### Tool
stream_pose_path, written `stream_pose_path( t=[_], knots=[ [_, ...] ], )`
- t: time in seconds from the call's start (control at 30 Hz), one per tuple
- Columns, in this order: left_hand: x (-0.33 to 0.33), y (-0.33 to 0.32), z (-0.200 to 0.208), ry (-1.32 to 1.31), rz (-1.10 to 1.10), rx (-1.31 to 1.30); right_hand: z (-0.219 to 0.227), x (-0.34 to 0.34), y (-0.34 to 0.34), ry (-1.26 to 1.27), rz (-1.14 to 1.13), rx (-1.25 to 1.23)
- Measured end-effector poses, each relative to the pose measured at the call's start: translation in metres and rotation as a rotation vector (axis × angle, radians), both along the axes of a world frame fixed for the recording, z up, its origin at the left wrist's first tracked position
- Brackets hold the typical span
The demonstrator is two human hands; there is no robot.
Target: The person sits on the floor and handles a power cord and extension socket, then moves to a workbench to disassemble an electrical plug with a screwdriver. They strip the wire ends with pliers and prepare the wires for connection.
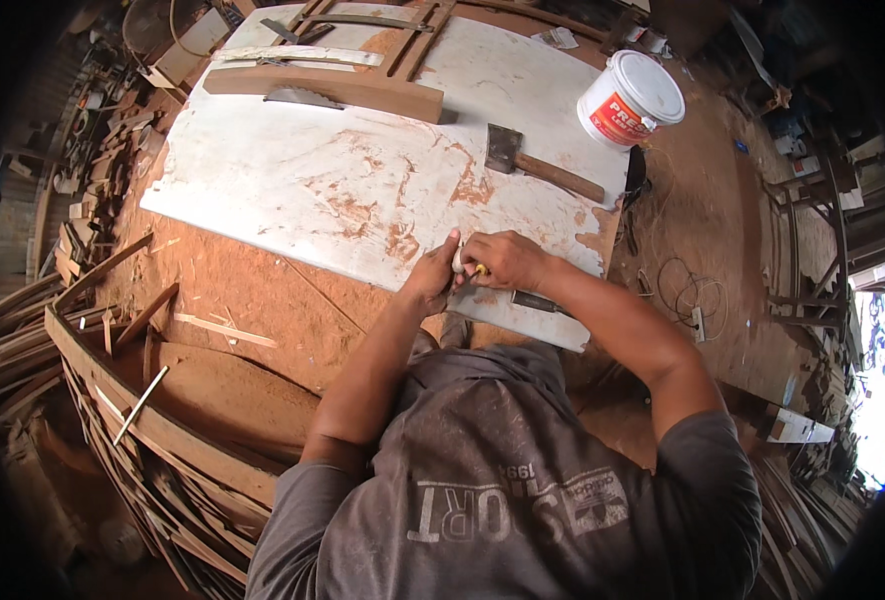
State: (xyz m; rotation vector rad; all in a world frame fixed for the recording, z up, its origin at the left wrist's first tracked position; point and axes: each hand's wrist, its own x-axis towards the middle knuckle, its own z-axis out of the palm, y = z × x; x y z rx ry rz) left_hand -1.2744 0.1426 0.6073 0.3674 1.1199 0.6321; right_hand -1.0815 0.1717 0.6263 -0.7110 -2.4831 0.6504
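Though half-hidden btwn hands: small white-yellow object (459,262).

White lidded tub (630,98), broad scraper (540,166), long wooden block (322,92) on the white board (292,170), curved planks (132,410) left

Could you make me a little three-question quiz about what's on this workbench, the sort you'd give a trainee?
1. True or false: the white plastic bucket with a lid stands on the far right part of the white, stained worktop board.
2. Which lies nearest the bucket? A) the wooden-handled tool with a flat dark metal head B) the long brown wooden plank C) the thin loose wood strip on the sawdust
3. Fill in: the left hand and right hand meet at the board's ____ edge, around a small whitish and yellow object.

Key: 1 true; 2 A; 3 near
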Motion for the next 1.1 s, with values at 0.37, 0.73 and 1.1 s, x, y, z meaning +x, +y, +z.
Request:
stream_pose_path(
  t=[0.37, 0.73, 1.1],
  knots=[
    [0.000, 0.003, -0.004, -0.003, 0.236, 0.176, -0.013, -0.041, -0.037, 0.293, -0.716, -0.844],
    [0.003, -0.005, -0.008, 0.161, 0.000, 0.105, -0.012, -0.006, -0.017, -0.048, -0.117, -0.207],
    [0.003, -0.008, -0.008, 0.004, 0.177, 0.083, 0.013, -0.030, -0.035, 0.113, -0.636, -0.799]
  ],
)
